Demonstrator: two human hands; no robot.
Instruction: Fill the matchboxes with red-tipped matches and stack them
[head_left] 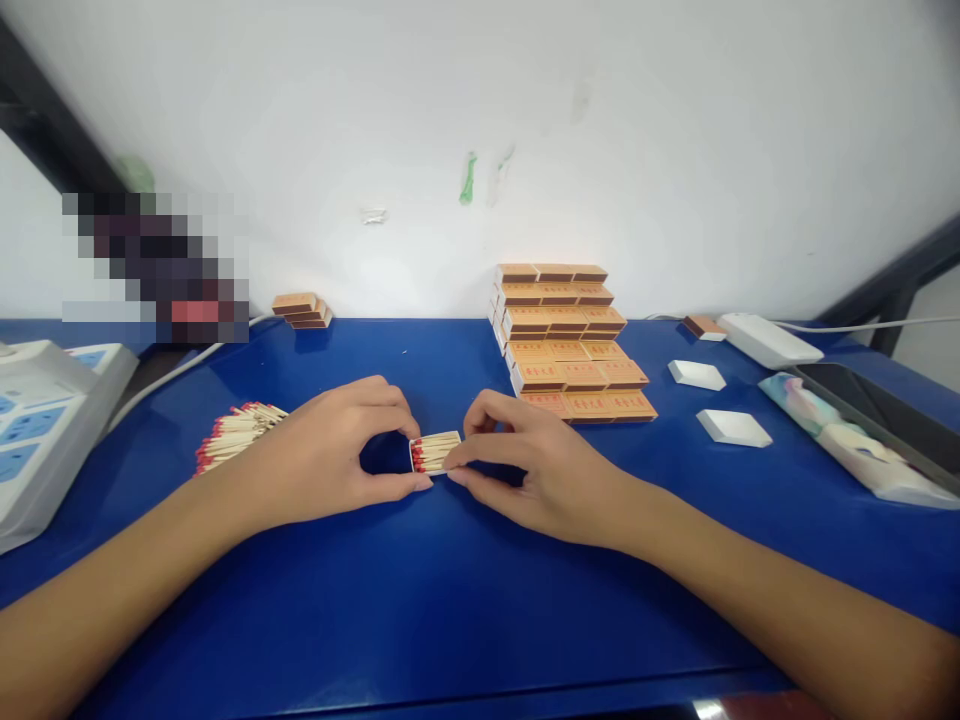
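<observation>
A small white matchbox tray (436, 453) filled with matches lies on the blue table in front of me, the red heads toward its left end. My left hand (341, 450) curves round that left end, with a fingertip at the far corner and the thumb at the near edge. At the right end, my right hand (551, 462) has its fingers and thumb closed on the tray, covering part of the matches. A loose heap of red-headed matches (244, 432) lies behind my left forearm, partly hidden by it.
Stacked matchboxes (566, 345) rise in steps by the wall; a few more (302, 309) stand at back left. White trays (697, 375) lie at right, near a phone (877, 410) and a white device (769, 341). A power strip (45, 420) borders the left.
</observation>
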